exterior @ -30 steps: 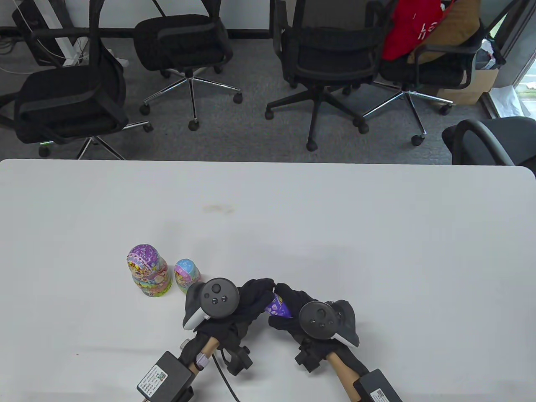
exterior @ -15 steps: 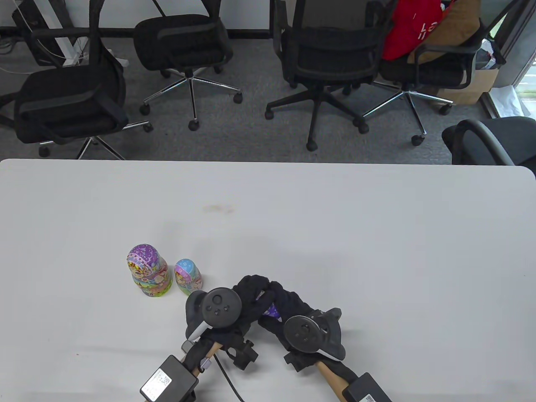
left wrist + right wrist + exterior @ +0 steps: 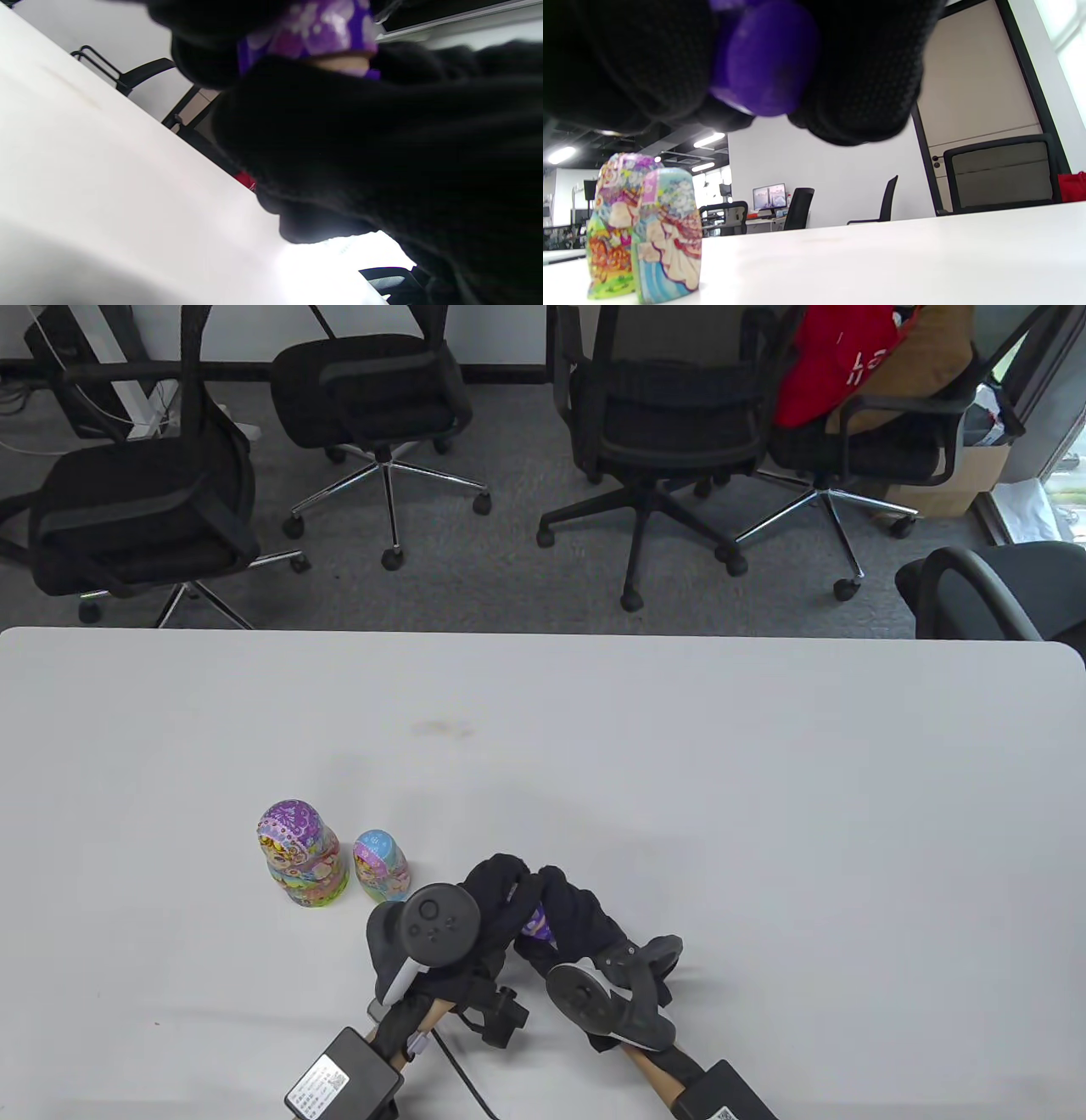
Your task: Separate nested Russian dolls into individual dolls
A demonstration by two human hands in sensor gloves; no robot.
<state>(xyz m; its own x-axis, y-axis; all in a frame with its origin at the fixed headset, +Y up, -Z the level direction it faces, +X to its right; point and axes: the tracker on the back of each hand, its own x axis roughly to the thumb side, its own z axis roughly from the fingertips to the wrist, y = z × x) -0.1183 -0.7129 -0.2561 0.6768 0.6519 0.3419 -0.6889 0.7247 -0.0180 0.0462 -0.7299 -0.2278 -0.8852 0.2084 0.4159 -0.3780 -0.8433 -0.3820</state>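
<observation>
Both gloved hands meet near the table's front edge and grip a small purple doll [image 3: 534, 927] between them. My left hand [image 3: 501, 891] holds its upper part, my right hand [image 3: 568, 912] its lower part. The doll shows as purple with pale flowers in the left wrist view [image 3: 309, 31] and as a rounded purple end in the right wrist view [image 3: 763, 59]. Most of it is hidden by the fingers. A large multicoloured doll [image 3: 301, 853] and a smaller blue-topped doll [image 3: 381, 864] stand upright side by side left of the hands; both show in the right wrist view [image 3: 611, 228], [image 3: 666, 237].
The white table [image 3: 679, 746] stretches far and right of the hands. Several black office chairs [image 3: 662, 432] stand on the grey carpet beyond its far edge. Black boxes and cables hang from both wrists at the front edge [image 3: 339, 1082].
The hands have closed more tightly over the purple doll and drifted slightly left. My right hand has rolled so its tracker now faces sideways. The two standing dolls have not moved.
</observation>
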